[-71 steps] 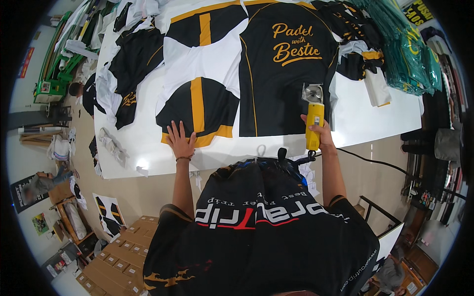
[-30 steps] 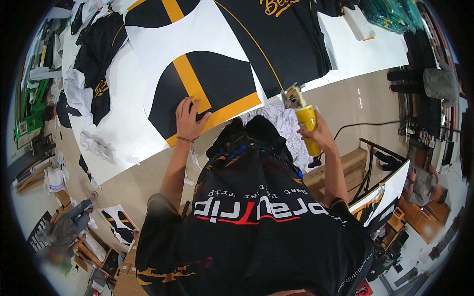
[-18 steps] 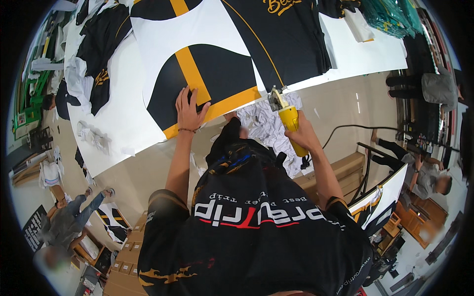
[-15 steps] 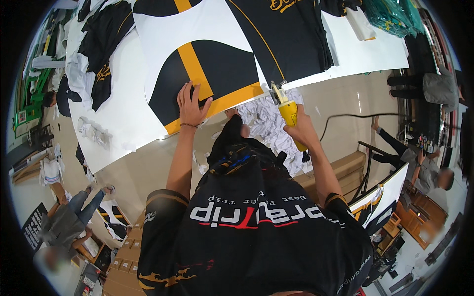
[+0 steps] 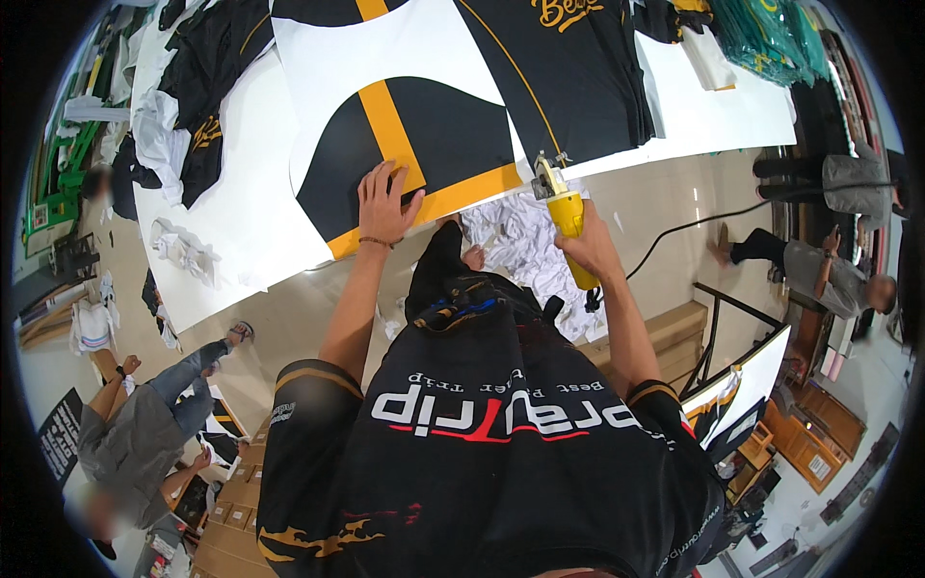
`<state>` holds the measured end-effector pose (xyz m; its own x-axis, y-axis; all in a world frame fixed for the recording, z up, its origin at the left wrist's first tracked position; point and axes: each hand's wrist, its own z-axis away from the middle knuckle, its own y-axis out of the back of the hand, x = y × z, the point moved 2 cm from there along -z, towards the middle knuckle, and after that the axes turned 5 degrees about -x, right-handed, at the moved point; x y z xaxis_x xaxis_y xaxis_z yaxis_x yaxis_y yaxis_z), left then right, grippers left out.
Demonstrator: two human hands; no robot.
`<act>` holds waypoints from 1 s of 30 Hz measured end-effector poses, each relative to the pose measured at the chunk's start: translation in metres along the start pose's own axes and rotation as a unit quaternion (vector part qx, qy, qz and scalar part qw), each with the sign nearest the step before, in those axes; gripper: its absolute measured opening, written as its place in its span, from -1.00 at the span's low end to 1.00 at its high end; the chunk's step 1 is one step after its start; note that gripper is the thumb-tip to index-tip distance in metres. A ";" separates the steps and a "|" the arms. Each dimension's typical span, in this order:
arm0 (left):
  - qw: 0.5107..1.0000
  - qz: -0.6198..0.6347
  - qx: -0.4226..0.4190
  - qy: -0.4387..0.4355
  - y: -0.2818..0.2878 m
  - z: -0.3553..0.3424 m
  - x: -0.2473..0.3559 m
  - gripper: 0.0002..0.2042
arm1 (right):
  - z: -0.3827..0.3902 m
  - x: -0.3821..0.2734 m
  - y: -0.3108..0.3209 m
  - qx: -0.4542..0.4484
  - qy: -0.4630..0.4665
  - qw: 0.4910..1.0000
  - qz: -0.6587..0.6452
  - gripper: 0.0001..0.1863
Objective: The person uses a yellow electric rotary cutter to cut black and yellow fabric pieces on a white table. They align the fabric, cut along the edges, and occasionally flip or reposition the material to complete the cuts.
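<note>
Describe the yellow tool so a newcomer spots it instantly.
Find the big white table, then its near edge. There, near the black panel with gold lettering, the right hand grips the tool. Its bulky yellow body and metal head set it apart from the cloth around it.

The right hand (image 5: pixel 593 244) has brought the yellow cutter (image 5: pixel 567 217) from over the black shirt panel (image 5: pixel 588 91) to the front edge of the table (image 5: pixel 231 222) — its head is now near the panel's lower left corner. The left hand (image 5: pixel 385 207), earlier left of the orange stripe (image 5: pixel 390 125), now reaches over its lower end. One co-worker (image 5: pixel 130 438) at left has come nearer — another (image 5: pixel 819 279) at right has moved farther forward.
</note>
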<state>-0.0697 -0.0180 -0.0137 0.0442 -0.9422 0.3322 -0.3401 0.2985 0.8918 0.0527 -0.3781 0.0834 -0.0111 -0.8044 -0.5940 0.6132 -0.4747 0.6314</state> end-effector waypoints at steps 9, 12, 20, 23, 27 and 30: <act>1.000 0.009 -0.010 0.009 0.000 0.001 -0.001 -0.56 | -0.029 -0.019 0.001 -0.002 0.007 1.000 0.003 -0.33; 1.000 0.020 -0.019 0.012 0.001 -0.001 0.000 -0.56 | -0.042 -0.030 0.005 -0.003 0.001 1.000 0.004 -0.32; 0.999 0.041 -0.018 0.021 0.008 -0.002 0.001 -0.57 | -0.081 -0.054 0.010 -0.004 -0.007 1.000 0.002 -0.34; 0.997 0.069 -0.009 0.024 0.013 -0.004 0.002 -0.57 | -0.097 -0.063 0.013 0.004 0.011 1.000 0.017 -0.35; 0.996 0.088 -0.005 0.028 0.011 -0.002 -0.001 -0.58 | -0.113 -0.078 0.016 0.001 0.002 1.000 0.011 -0.36; 0.994 0.105 0.000 0.037 0.013 -0.003 -0.003 -0.60 | -0.125 -0.088 0.018 0.004 0.001 1.000 0.017 -0.35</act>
<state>-0.0714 -0.0110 -0.0019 0.0421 -0.8456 0.5321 -0.3489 0.4866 0.8009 0.1634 -0.2715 0.0846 0.0121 -0.8194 -0.5731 0.6068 -0.4495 0.6555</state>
